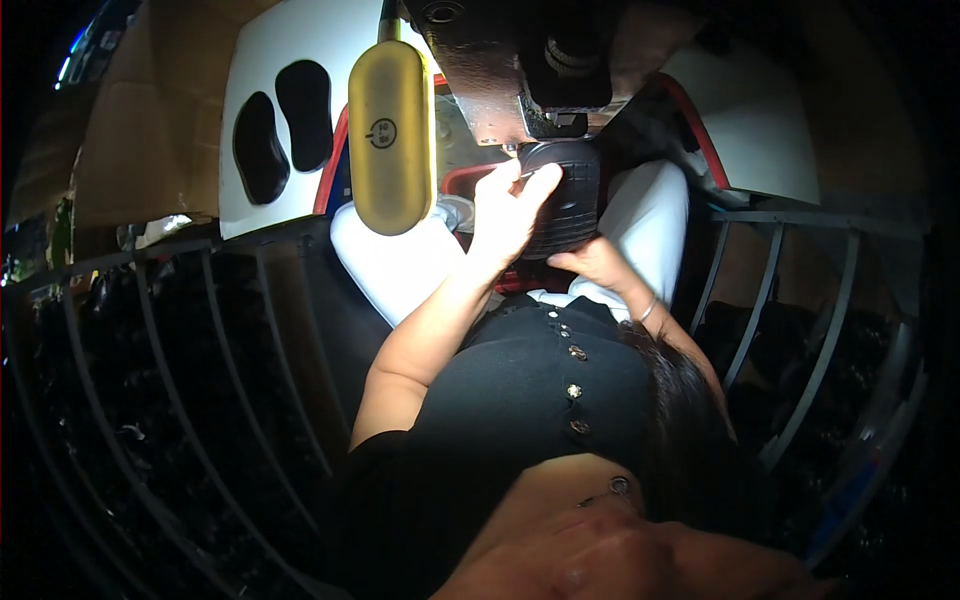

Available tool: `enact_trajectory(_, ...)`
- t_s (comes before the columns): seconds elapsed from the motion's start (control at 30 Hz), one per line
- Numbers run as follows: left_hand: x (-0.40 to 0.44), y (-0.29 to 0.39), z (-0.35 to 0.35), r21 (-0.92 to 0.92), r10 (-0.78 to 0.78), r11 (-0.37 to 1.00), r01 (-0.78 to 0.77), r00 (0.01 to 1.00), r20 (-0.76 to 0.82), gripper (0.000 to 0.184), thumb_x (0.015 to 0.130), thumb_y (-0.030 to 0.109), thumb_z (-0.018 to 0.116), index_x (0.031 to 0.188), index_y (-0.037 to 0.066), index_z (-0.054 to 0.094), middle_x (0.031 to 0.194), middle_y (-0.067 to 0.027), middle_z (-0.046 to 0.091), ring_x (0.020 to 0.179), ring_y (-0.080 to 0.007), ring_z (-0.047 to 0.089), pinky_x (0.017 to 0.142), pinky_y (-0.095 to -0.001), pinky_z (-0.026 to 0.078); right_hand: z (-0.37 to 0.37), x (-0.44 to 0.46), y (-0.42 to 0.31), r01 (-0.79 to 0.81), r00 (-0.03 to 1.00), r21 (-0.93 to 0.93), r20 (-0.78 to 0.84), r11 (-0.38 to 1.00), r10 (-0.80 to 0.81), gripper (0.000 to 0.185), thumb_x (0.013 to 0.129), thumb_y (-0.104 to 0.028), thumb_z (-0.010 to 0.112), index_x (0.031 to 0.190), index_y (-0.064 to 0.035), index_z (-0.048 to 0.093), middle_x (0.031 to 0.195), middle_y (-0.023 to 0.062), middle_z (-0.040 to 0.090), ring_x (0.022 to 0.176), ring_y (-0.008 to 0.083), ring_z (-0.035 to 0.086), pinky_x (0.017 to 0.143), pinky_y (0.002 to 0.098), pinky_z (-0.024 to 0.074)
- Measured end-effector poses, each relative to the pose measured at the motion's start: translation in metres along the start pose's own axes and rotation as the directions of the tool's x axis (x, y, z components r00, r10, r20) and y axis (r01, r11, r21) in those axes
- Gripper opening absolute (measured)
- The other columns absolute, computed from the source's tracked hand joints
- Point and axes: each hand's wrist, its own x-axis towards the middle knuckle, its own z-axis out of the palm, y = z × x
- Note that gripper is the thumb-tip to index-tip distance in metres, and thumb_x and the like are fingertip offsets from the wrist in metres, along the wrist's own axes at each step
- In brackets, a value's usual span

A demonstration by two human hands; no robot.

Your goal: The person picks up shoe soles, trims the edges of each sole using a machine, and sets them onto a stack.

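Under the machine head [500, 75], a black ribbed piece [572, 195], probably a shoe upper or sole, sits steeply tilted, its top end close against the metal. The step in hand looks like positioning or guiding it there. The left hand [503, 215] grasps its upper left side, fingers bent and the thumb pressed on the ribbed face. The right hand [598, 264] touches its lower end with the thumb; the other fingers are hidden, so how firmly they close cannot be told. Any turn from this pose would call for 2 hands moving together, with the left fingertips kept clear of the machine's working point.

The piece looks flexible, rubbery or leathery, with a rounded top and fine lines crossing its face. The machine head is hard, worn metal with scuffed paint. Left of it hangs a smooth, oval yellow lamp [390, 140], glowing along its right edge. Farther left, 2 flat, matte black insole-shaped pieces [284, 135] lie side by side, slightly apart, on the smooth white bench [298, 197] with red edging [327, 187].
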Motion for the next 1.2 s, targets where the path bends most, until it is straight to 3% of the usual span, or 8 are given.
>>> enact_trajectory(0.2,-0.008,-0.003,-0.016,-0.042,0.013,0.999,-0.014,1.0,-0.007,0.022,0.084,0.008,0.062,0.103,-0.004,0.061,0.095,-0.0066,0.064,0.082,-0.0106,0.059,0.075,-0.0246,0.047,0.008,-0.009,-0.005,-0.105,0.994,0.117,-0.014,0.988,0.107,0.031,0.081,-0.006,0.067,0.109,0.0037,0.059,0.105,0.0052,0.063,0.094,0.0121,0.056,0.085,0.0279,0.0454)
enact_trajectory(0.37,-0.011,0.004,-0.02,-0.028,-0.013,1.0,0.013,1.0,-0.005,0.016,0.082,0.006,0.064,0.094,-0.002,0.057,0.085,-0.0027,0.061,0.077,-0.0077,0.055,0.069,-0.0224,0.046,-0.056,-0.037,-0.026,0.076,0.966,0.108,-0.253,0.991,-0.046,0.033,0.083,-0.003,0.063,0.113,0.0036,0.052,0.107,0.0065,0.06,0.095,0.0129,0.056,0.089,0.028,0.0439)
enact_trajectory(0.47,-0.01,0.005,-0.024,0.173,0.004,0.985,0.0,1.0,-0.019,0.018,0.081,0.009,0.068,0.083,0.003,0.051,0.074,0.0009,0.053,0.068,-0.0059,0.049,0.062,-0.0211,0.042,-0.086,-0.039,-0.079,0.187,0.932,-0.12,-0.291,0.975,-0.215,0.031,0.083,-0.006,0.063,0.11,0.0019,0.05,0.104,0.0056,0.059,0.094,0.0103,0.054,0.085,0.0252,0.043)
enact_trajectory(0.6,-0.009,-0.013,-0.047,0.328,0.019,0.945,-0.008,0.999,-0.031,0.021,0.081,0.005,0.066,0.099,0.0,0.055,0.082,-0.0026,0.061,0.068,-0.0068,0.055,0.059,-0.0192,0.044,-0.112,-0.029,-0.12,0.22,0.874,-0.384,-0.331,0.897,-0.357,0.028,0.084,-0.012,0.066,0.104,0.0005,0.052,0.09,0.0001,0.053,0.082,0.0072,0.048,0.074,0.02,0.0393)
enact_trajectory(0.7,-0.012,-0.022,-0.067,0.41,0.254,0.88,-0.241,0.967,0.023,0.022,0.083,0.004,0.063,0.102,-0.001,0.055,0.09,-0.0045,0.062,0.077,-0.009,0.058,0.068,-0.0215,0.046,-0.098,-0.016,-0.152,0.241,0.849,-0.529,-0.292,0.814,-0.441,0.028,0.081,-0.013,0.069,0.1,0.0015,0.054,0.087,0.0009,0.054,0.079,0.0076,0.049,0.072,0.021,0.0413)
enact_trajectory(0.93,-0.035,-0.021,-0.132,-0.03,0.002,1.0,-0.004,0.998,-0.071,0.027,0.079,0.004,0.066,0.103,-0.005,0.059,0.095,-0.0059,0.063,0.086,-0.0133,0.059,0.078,-0.0254,0.047,-0.03,0.011,-0.172,0.204,0.875,-0.586,-0.249,0.785,-0.414,0.029,0.074,-0.01,0.073,0.098,0.0007,0.061,0.093,0.0051,0.062,0.079,0.0118,0.054,0.076,0.0245,0.0449)
enact_trajectory(1.07,-0.034,-0.013,-0.152,0.167,-0.261,0.958,0.231,0.947,0.188,0.037,0.08,0.007,0.066,0.113,-0.005,0.054,0.11,-0.0084,0.061,0.098,-0.0148,0.057,0.09,-0.0283,0.042,-0.014,0.028,-0.184,0.286,0.873,-0.651,-0.125,0.703,-0.471,0.031,0.077,-0.016,0.072,0.102,0.0001,0.063,0.09,0.0105,0.066,0.073,0.0171,0.061,0.071,0.0271,0.048)
enact_trajectory(1.2,0.002,-0.013,-0.116,0.367,-0.155,0.93,0.018,0.925,0.347,0.04,0.077,0.007,0.07,0.112,-0.005,0.055,0.106,-0.0086,0.062,0.094,-0.0141,0.058,0.085,-0.0263,0.045,-0.007,0.044,-0.197,0.313,0.918,-0.772,0.096,0.553,-0.385,0.023,0.082,-0.019,0.068,0.095,0.0,0.065,0.077,0.0141,0.065,0.062,0.0198,0.063,0.059,0.0268,0.0488)
